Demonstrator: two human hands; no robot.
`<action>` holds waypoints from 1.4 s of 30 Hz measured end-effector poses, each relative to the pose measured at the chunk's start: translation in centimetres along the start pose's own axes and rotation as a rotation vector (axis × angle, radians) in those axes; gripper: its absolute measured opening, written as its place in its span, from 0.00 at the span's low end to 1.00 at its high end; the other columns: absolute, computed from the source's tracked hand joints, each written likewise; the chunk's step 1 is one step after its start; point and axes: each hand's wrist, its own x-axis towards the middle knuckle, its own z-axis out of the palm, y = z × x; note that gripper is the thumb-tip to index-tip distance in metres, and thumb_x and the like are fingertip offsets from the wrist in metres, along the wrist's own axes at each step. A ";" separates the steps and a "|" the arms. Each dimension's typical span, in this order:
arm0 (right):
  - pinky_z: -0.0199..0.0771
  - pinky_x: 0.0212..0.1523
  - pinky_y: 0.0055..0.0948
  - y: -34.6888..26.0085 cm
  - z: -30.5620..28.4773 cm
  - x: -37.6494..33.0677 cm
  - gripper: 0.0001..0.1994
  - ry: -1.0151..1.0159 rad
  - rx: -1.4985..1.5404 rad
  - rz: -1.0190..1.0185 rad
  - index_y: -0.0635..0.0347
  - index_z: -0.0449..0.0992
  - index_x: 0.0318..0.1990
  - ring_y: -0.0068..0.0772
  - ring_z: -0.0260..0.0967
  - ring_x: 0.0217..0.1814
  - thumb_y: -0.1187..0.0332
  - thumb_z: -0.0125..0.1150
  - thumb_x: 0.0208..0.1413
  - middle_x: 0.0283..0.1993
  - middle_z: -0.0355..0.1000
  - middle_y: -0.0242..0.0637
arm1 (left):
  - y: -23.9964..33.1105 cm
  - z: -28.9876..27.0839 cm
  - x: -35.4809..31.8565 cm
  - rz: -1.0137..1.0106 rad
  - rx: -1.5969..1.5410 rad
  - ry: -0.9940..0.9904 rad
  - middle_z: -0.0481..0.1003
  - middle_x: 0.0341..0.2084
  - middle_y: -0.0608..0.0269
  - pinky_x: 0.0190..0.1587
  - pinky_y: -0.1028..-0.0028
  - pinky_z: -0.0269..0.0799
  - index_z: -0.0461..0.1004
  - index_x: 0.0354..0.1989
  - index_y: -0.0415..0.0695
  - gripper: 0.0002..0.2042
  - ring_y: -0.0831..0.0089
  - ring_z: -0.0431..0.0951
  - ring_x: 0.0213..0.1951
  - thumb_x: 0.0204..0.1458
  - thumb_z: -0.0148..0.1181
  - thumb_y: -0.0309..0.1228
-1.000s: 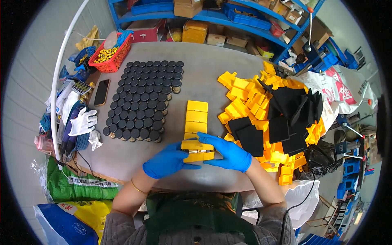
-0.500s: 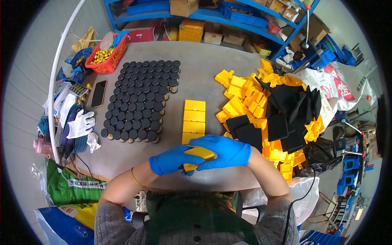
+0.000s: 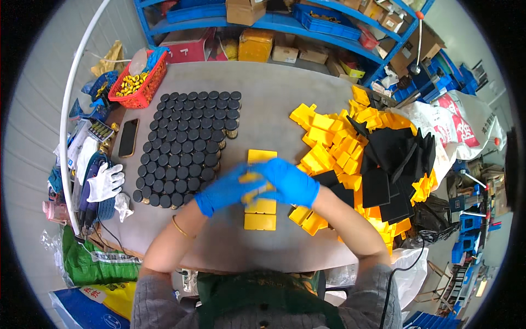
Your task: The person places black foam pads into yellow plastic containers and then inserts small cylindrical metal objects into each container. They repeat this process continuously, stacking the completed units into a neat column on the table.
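Note:
Both my hands wear blue gloves and meet over a column of yellow plastic blocks (image 3: pixel 259 221) at the middle of the table. A yellow plastic piece (image 3: pixel 251 179) is between them, partly hidden by the fingers and smeared by motion. My left hand (image 3: pixel 226 189) grips its left side, blurred. My right hand (image 3: pixel 290 182) closes over it from the right, fingers curled. One block of the column shows beyond the hands, and two lie on the near side. To the right spreads a heap of loose yellow plastic parts (image 3: pixel 323 135), with black flat pads (image 3: pixel 376 187) on top.
Rows of black-capped small jars (image 3: pixel 183 147) stand left of the column. Farther left are a phone (image 3: pixel 128 137), a white glove (image 3: pixel 106 182) and a red basket (image 3: pixel 143 90) of small yellow parts. Blue shelves (image 3: pixel 274 22) stand behind the table; white sacks (image 3: pixel 455 123) are at right.
Both hands have moved away from me, from the near end of the column to above its middle, carrying the yellow piece. The near blocks are now uncovered. The view has tilted slightly.

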 end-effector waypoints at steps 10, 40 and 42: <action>0.67 0.48 0.47 14.1 1.1 0.4 0.26 0.016 -0.373 0.538 0.64 0.71 0.45 0.56 0.68 0.45 0.48 0.54 0.51 0.43 0.70 0.55 | -2.1 0.2 0.4 0.102 -0.167 0.344 0.64 0.54 0.57 0.52 0.69 0.67 0.55 0.62 0.43 0.25 0.68 0.68 0.52 0.56 0.53 0.31; 0.61 0.52 0.44 9.0 -5.9 -3.5 0.13 0.040 -1.174 0.600 0.51 0.74 0.42 0.42 0.65 0.48 0.70 0.55 0.46 0.44 0.69 0.39 | -3.8 5.7 7.6 -0.208 -0.984 -0.228 0.64 0.55 0.48 0.59 0.59 0.59 0.58 0.59 0.37 0.29 0.57 0.64 0.58 0.60 0.36 0.49; 0.61 0.52 0.43 3.5 -5.0 -2.5 0.13 -0.037 -1.071 0.656 0.51 0.73 0.42 0.41 0.66 0.47 0.70 0.55 0.45 0.43 0.69 0.40 | -1.4 6.6 7.8 -0.305 -1.155 -0.218 0.65 0.55 0.48 0.58 0.59 0.60 0.59 0.58 0.37 0.29 0.56 0.65 0.57 0.58 0.41 0.49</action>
